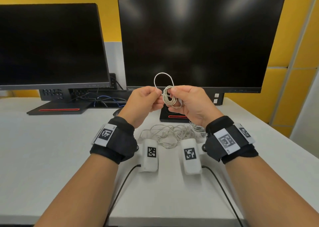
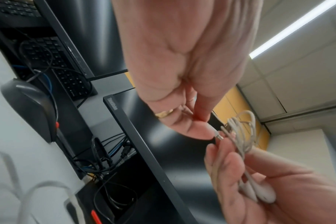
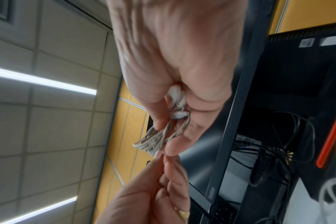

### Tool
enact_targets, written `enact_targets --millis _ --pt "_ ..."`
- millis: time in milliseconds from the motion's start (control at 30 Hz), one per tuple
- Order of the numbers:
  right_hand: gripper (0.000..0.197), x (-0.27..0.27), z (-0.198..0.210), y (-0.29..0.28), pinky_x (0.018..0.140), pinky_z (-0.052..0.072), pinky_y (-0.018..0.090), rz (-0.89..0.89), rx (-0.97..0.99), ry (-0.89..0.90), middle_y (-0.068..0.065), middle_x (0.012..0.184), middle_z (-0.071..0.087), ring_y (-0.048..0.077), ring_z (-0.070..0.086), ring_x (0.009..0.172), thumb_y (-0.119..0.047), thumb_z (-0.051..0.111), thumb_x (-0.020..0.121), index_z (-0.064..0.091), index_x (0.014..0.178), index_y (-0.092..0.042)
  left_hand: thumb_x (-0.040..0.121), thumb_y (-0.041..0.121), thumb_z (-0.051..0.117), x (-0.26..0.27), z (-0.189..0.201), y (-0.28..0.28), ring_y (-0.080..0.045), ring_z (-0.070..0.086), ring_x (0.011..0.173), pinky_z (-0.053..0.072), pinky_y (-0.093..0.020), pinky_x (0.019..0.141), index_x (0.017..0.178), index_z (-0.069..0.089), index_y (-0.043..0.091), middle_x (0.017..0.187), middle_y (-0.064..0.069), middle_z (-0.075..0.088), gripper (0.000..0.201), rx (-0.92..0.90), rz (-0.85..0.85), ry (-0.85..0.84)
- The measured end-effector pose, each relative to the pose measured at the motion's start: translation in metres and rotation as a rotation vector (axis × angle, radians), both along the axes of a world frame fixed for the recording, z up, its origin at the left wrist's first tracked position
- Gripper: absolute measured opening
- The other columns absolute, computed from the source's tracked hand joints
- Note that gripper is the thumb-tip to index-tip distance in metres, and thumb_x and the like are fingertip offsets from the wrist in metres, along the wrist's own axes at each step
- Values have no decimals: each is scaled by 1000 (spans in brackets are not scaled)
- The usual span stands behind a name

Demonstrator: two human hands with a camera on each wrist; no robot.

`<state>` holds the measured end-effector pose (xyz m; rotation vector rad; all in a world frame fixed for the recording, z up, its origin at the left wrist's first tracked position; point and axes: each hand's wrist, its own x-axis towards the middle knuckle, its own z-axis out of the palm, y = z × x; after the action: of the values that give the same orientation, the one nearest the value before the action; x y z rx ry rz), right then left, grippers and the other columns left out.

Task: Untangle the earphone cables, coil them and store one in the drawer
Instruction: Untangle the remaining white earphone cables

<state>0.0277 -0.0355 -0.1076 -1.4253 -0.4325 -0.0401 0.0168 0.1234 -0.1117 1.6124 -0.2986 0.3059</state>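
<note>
Tucking the plug end to finish the first coil

We are pinching the coil [image 1: 170, 97] in our right hand [image 1: 188, 102], earbuds in its palm, while our left hand [image 1: 146, 99] is pinching the plug [image 2: 219, 136] just beside it; we are feeding it through gently, keeping loops bunched. The second cable [image 1: 170, 134] is lying tangled below both grips.

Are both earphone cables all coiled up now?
No, only the coil in the right hand is wound up; the other cable lies in a loose tangle on the desk.
</note>
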Motion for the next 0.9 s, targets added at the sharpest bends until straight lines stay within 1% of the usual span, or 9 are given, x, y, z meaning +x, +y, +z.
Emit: enact_targets --millis 100,267,367,467,533,600,667,800,900 --pt "20 -1 -2 1 66 58 27 8 -4 -3 10 93 74 18 72 81 -13 55 99 67 111 -4 101 16 47 -2 1 1 -5 60 68 52 -16 65 107 63 -2 81 -4 65 25 -34 -69 26" --pt "18 0 -6 6 71 59 31 -27 -53 -41 15 98 73 22 72 86 -13 57 98 70 105 -4 97 18 56 -6 1 -1 -6 60 69 50 -17 65 88 67 14 77 2 68 16 -21 -147 71" --pt "17 2 -8 7 72 59 31 -82 -82 -89 16 99 73 23 71 90 -13 58 97 72 103 -7 99 24 51 -8 3 -2 -8 59 74 48 -20 71 92 67 14 80 2 69 20 -38 -170 115" --pt "16 2 -10 9 72 60 32 -152 -107 -161 13 94 74 22 73 87 -14 58 97 74 99 -11 102 41 39 -11 5 -4 -10 58 82 43 -26 81 92 65 17 87 0 68 37 -47 -184 196" --pt "16 4 -11 10 73 61 35 -177 -123 -189 12 94 74 22 73 88 -15 59 97 75 100 -12 99 45 44 -12 4 -4 -12 59 91 42 -29 85 97 68 19 94 0 69 35 27 -193 187" --pt "17 5 -11 11 74 61 34 -194 -155 -200 9 94 74 20 72 88 -16 59 97 76 101 -12 97 36 52 -12 2 -4 -12 59 94 40 -31 87 102 68 18 97 2 69 25 100 -200 176" --pt "17 5 -10 10 71 60 29 -215 -171 -203 4 87 73 12 70 79 -17 60 97 76 101 -13 97 23 54 -11 2 -4 -10 58 86 41 -31 84 96 68 18 93 2 67 14 115 -205 193" --pt "16 6 -6 4 66 55 22 -277 -176 -237 -4 75 70 2 64 67 -21 62 95 76 100 -15 93 1 56 -12 3 -4 -10 62 73 53 -20 69 96 60 8 83 -2 63 9 -5 -316 200" --pt "15 8 -3 2 68 54 24 -286 -124 -252 -8 68 68 4 62 68 -20 61 96 76 95 -19 87 -4 62 -13 2 -4 -14 68 75 57 -21 68 113 54 11 82 -6 67 31 -58 -299 199"
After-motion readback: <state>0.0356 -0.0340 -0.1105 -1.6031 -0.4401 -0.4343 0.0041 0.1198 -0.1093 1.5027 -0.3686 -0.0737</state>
